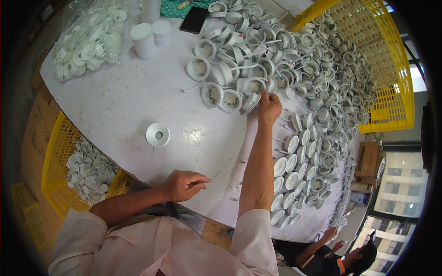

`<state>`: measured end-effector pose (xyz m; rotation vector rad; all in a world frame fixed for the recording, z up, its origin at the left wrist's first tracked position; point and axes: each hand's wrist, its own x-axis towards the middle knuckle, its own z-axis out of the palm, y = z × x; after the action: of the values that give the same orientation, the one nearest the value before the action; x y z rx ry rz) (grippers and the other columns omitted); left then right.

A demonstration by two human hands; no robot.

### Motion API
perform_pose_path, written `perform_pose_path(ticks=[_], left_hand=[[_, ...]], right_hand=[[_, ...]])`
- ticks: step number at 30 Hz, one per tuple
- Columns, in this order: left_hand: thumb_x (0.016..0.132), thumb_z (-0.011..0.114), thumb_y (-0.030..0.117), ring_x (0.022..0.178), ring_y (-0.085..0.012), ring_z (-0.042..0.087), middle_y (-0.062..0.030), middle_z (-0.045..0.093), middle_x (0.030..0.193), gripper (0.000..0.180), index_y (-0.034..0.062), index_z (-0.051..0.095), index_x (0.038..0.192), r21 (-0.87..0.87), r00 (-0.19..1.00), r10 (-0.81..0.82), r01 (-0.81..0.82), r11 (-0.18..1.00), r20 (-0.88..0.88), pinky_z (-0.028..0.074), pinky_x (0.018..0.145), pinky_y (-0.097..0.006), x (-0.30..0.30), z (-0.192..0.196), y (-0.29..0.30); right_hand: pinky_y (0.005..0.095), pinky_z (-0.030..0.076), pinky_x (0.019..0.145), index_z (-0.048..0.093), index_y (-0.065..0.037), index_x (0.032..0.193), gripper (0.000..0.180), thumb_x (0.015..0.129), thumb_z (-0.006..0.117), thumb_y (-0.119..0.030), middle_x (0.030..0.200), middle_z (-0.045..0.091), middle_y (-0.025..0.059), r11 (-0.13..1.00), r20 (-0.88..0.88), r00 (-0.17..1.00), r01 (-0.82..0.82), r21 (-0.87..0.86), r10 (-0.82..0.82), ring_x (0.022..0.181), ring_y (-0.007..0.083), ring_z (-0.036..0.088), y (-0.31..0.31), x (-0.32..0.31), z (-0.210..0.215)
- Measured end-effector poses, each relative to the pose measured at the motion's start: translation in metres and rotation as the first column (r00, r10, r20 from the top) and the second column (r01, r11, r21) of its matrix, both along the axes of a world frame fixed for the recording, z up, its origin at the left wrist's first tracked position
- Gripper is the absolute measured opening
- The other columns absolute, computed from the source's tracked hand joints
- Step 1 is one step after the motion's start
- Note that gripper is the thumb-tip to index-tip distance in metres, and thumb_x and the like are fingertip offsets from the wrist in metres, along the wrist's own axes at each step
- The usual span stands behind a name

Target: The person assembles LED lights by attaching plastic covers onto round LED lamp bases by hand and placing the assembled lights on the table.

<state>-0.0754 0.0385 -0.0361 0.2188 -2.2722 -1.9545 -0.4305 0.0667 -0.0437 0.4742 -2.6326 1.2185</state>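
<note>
My right hand (270,108) is at a tilted, rimmed downlight housing (251,102) beside a heap of white rings (308,41) and slim cables (245,67). Beyond my loosely curled left hand (186,185) sits a smooth, flared white cup (158,135). I cannot tell whether either hand grips anything.

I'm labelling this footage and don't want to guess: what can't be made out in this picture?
In the head view:
Right hand: it covers its own grip, so whether the fingers hold or only touch a piece is unclear.
Left hand: anything between its curled fingers is too small to tell.
Heap of white housings: upper pieces hide lower ones.
Yellow basket at lower left: the tabletop hides part.
Co-worker's hands: too small to read.
</note>
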Motion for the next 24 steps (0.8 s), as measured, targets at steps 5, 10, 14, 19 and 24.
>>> perform_pose_path(ticks=[5, 10, 14, 19, 24], left_hand=[[0.087, 0.057, -0.001, 0.086, -0.0164, 0.071, -0.0126, 0.071, 0.093, 0.020, 0.0016, 0.065, 0.106, 0.032, 1.000, -0.003, 0.003, 0.999, -0.021, 0.055, 0.070, -0.025, -0.003, -0.005, 0.001], [0.090, 0.055, -0.001, 0.088, -0.0176, 0.071, -0.0136, 0.069, 0.095, 0.020, 0.0004, 0.063, 0.108, 0.021, 0.999, -0.027, 0.027, 0.999, 0.024, 0.055, 0.073, -0.025, -0.003, -0.007, 0.004], [0.090, 0.054, 0.000, 0.089, -0.0175, 0.070, -0.0136, 0.069, 0.097, 0.019, -0.0001, 0.062, 0.108, 0.047, 1.000, -0.013, 0.013, 0.999, 0.019, 0.055, 0.075, -0.025, 0.003, -0.010, 0.008], [0.091, 0.056, 0.004, 0.089, -0.0155, 0.069, -0.0125, 0.069, 0.100, 0.019, -0.0007, 0.062, 0.109, 0.011, 0.999, 0.004, -0.004, 1.000, 0.035, 0.054, 0.076, -0.025, 0.008, -0.021, 0.013], [0.084, 0.065, 0.014, 0.106, -0.0221, 0.063, -0.0167, 0.065, 0.117, 0.035, -0.0004, 0.060, 0.115, -0.111, 0.929, 0.226, -0.267, 0.957, -0.292, 0.050, 0.088, -0.032, 0.012, 0.044, 0.010]], right_hand=[[0.0299, 0.047, 0.060, 0.069, 0.007, 0.090, 0.034, 0.090, 0.060, -0.026, 0.069, 0.066, 0.0062, 0.917, 0.292, 0.939, -0.054, -0.396, 0.182, 0.062, 0.0121, 0.058, -0.004, 0.000, -0.006], [0.0259, 0.050, 0.067, 0.068, 0.008, 0.096, 0.035, 0.091, 0.059, -0.025, 0.072, 0.065, 0.0074, 0.810, 0.257, 0.950, 0.008, -0.586, 0.177, 0.066, 0.0104, 0.058, 0.007, 0.012, 0.004], [0.0255, 0.051, 0.069, 0.067, 0.007, 0.098, 0.032, 0.093, 0.058, -0.023, 0.076, 0.065, 0.0073, 0.765, 0.134, 0.982, -0.013, -0.644, 0.130, 0.067, 0.0115, 0.059, 0.019, 0.028, 0.026], [0.0245, 0.051, 0.070, 0.067, 0.004, 0.099, 0.028, 0.096, 0.055, -0.021, 0.085, 0.064, 0.0059, 0.782, -0.060, 0.996, -0.088, -0.617, 0.065, 0.075, 0.0115, 0.060, 0.063, 0.066, 0.061], [0.0274, 0.054, 0.074, 0.066, 0.001, 0.105, 0.020, 0.095, 0.056, -0.013, 0.110, 0.063, 0.0123, 0.912, -0.368, 0.928, -0.198, -0.360, 0.057, 0.094, 0.0184, 0.062, 0.093, 0.155, 0.101]])
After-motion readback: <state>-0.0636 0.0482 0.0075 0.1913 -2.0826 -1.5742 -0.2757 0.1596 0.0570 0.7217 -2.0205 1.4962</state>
